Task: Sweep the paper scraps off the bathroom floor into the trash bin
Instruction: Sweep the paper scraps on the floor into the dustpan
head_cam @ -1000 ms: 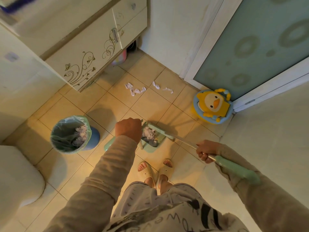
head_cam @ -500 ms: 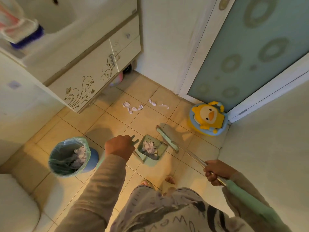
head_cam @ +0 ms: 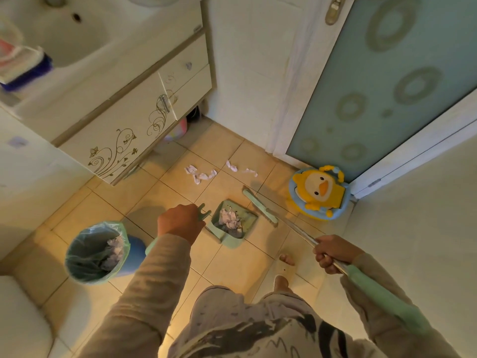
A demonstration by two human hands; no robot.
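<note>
White paper scraps (head_cam: pixel 200 174) lie on the tan floor tiles near the vanity, with two more scraps (head_cam: pixel 241 169) to their right. A pale green dustpan (head_cam: pixel 233 223) sits on the floor holding crumpled paper. My left hand (head_cam: pixel 180 222) grips the dustpan's long upright handle. My right hand (head_cam: pixel 333 251) is closed around the metal shaft of a green broom, whose head (head_cam: pixel 259 206) rests on the floor just right of the dustpan. A blue trash bin (head_cam: pixel 96 251) with a green liner stands at the left with paper inside.
A white vanity cabinet (head_cam: pixel 124 130) with a sink fills the upper left. A yellow duck potty (head_cam: pixel 318 192) stands by the frosted glass door (head_cam: pixel 387 81). A toilet edge (head_cam: pixel 18 321) shows at lower left. My feet are near the bottom centre.
The broom head has come away from the dustpan mouth and now lies to its right. The view has tilted upward, showing more of the sink and door.
</note>
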